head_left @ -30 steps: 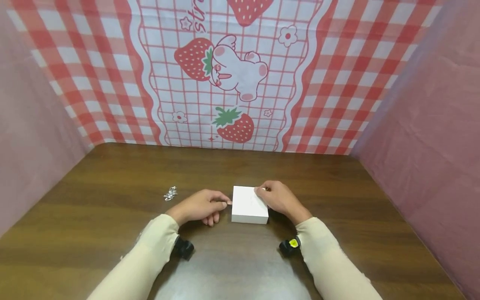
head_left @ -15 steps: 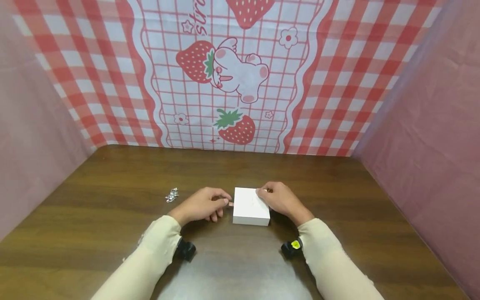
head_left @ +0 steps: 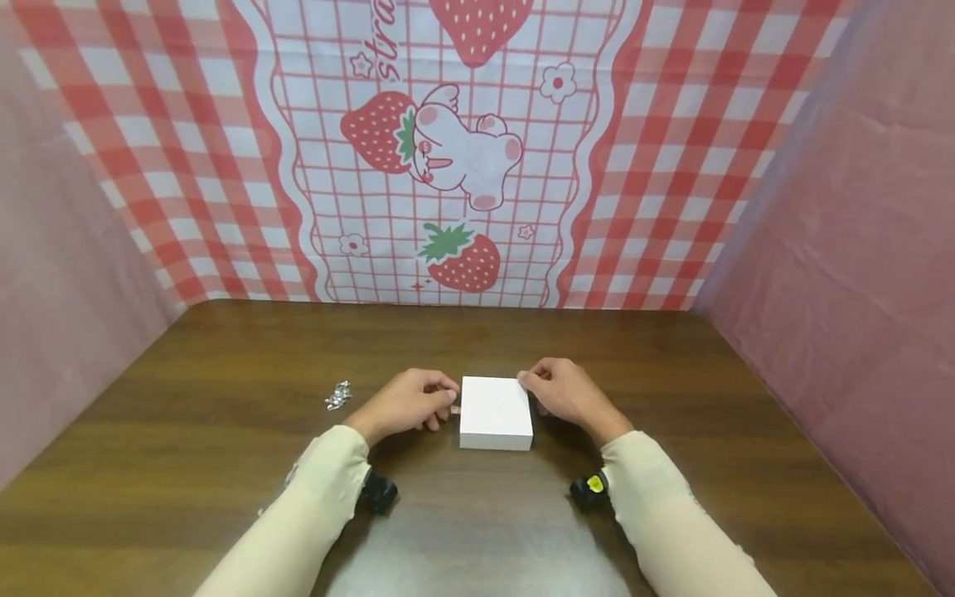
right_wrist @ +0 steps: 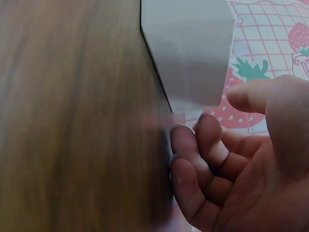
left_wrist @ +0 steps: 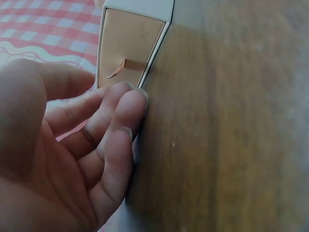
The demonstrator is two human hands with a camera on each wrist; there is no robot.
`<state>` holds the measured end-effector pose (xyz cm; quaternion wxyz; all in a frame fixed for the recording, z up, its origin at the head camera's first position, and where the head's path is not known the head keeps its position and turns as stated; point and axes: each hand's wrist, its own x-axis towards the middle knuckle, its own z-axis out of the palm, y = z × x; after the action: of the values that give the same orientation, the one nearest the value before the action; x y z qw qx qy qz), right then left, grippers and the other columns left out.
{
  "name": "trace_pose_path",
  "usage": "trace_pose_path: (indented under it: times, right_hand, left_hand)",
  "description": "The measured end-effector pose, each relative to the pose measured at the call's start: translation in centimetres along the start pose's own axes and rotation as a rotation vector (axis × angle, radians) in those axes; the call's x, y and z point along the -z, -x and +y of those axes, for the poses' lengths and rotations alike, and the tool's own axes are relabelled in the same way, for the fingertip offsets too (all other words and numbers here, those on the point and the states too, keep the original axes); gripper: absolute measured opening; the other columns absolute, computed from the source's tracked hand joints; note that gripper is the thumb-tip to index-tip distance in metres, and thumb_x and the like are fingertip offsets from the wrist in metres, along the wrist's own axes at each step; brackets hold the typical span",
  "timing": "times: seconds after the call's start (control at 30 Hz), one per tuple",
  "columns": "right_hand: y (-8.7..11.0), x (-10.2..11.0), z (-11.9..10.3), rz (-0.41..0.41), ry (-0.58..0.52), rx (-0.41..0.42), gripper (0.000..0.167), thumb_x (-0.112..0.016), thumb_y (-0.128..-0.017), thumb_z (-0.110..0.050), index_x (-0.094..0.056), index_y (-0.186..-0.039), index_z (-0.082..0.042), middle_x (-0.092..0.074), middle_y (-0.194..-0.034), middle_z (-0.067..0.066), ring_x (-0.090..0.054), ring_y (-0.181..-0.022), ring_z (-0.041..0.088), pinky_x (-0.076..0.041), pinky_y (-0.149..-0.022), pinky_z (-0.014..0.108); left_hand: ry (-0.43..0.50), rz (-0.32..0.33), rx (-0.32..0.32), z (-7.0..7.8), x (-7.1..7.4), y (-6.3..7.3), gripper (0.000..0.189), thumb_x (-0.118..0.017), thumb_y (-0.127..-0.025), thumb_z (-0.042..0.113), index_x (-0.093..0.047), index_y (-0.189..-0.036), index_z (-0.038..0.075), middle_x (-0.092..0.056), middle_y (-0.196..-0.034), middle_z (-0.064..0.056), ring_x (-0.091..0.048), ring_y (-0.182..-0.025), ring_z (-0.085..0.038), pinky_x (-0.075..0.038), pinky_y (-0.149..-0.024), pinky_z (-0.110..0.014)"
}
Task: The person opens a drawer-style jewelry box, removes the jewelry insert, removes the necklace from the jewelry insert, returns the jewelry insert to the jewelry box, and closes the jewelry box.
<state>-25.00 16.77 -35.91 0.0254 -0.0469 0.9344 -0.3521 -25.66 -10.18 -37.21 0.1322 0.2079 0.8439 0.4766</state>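
A flat white box (head_left: 496, 408) lies on the table between my hands. Its left side is a tan panel (left_wrist: 130, 36), seen in the left wrist view, from which a small copper-coloured ribbon tab (left_wrist: 119, 69) sticks out free. My left hand (head_left: 406, 404) is beside that side, fingers loosely bent near the tab and holding nothing. On the other side is my right hand (head_left: 570, 394), its thumb by the box's far right corner. In the right wrist view, the right fingers curl loosely near the box's plain side with nothing between them; contact is hard to tell.
A small heap of shiny silver pieces (head_left: 338, 395) lies on the brown wooden table (head_left: 246, 356), left of my left hand. A red-checked strawberry cloth (head_left: 448, 149) hangs behind the table. Pink fabric (head_left: 828, 207) closes off both sides.
My right thumb has slid off the box's top to its far right corner. My left fingertips have shifted slightly away from the ribbon tab. The box stays about where it was.
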Motion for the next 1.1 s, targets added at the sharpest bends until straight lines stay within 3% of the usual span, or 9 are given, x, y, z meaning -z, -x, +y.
trace_pose_path:
  times: [0.4, 0.57, 0.77, 0.93, 1.1]
  right_hand:
    - [-0.4, 0.0, 0.7, -0.026, 0.044, 0.016, 0.031, -0.06, -0.1, -0.036, -0.069, -0.101, -0.006, -0.061, -0.07, 0.005, -0.058, -0.063, 0.019, -0.048, -0.061, 0.034]
    - [-0.8, 0.0, 0.7, -0.009, 0.059, 0.019, 0.042, -0.049, -0.104, -0.042, -0.066, -0.09, -0.006, -0.059, -0.064, 0.007, -0.057, -0.06, 0.02, -0.045, -0.064, 0.036]
    - [-1.5, 0.9, 0.4, -0.022, 0.121, 0.021, 0.053, -0.037, -0.106, -0.05, -0.066, -0.099, -0.006, -0.062, -0.068, 0.006, -0.06, -0.064, 0.019, -0.047, -0.071, 0.039]
    - [-1.7, 1.8, 0.5, -0.002, 0.141, 0.063, 0.05, -0.04, -0.106, -0.047, -0.066, -0.096, -0.005, -0.061, -0.069, 0.006, -0.06, -0.062, 0.018, -0.047, -0.063, 0.037]
    - [-1.9, 2.1, 0.6, 0.026, 0.193, 0.096, 0.047, -0.043, -0.105, -0.046, -0.066, -0.108, -0.006, -0.064, -0.077, 0.005, -0.064, -0.063, 0.017, -0.049, -0.068, 0.04]
  left_hand:
    - [-0.016, 0.04, 0.023, -0.9, 0.4, -0.9, 0.021, -0.056, -0.102, 0.017, -0.071, -0.112, 0.006, -0.065, -0.079, -0.006, -0.064, -0.064, -0.018, -0.053, -0.056, -0.032]
    - [-0.047, 0.047, 0.004, -1.0, 0.7, -1.3, 0.02, -0.058, -0.101, 0.016, -0.071, -0.111, 0.006, -0.066, -0.081, -0.006, -0.064, -0.065, -0.018, -0.054, -0.058, -0.032]
    - [-0.205, 0.08, -0.009, -0.4, 1.4, -1.7, 0.021, -0.06, -0.098, 0.021, -0.073, -0.109, 0.008, -0.068, -0.084, -0.001, -0.065, -0.064, -0.015, -0.054, -0.063, -0.031]
    - [-0.342, 0.102, 0.01, 0.2, 2.0, -1.9, 0.022, -0.06, -0.098, 0.027, -0.074, -0.108, 0.014, -0.067, -0.081, 0.005, -0.065, -0.062, -0.011, -0.052, -0.065, -0.033]
    - [-0.392, 0.108, 0.024, 0.4, 2.5, -2.0, 0.021, -0.06, -0.098, 0.029, -0.074, -0.108, 0.016, -0.068, -0.081, 0.006, -0.065, -0.063, -0.009, -0.051, -0.064, -0.034]
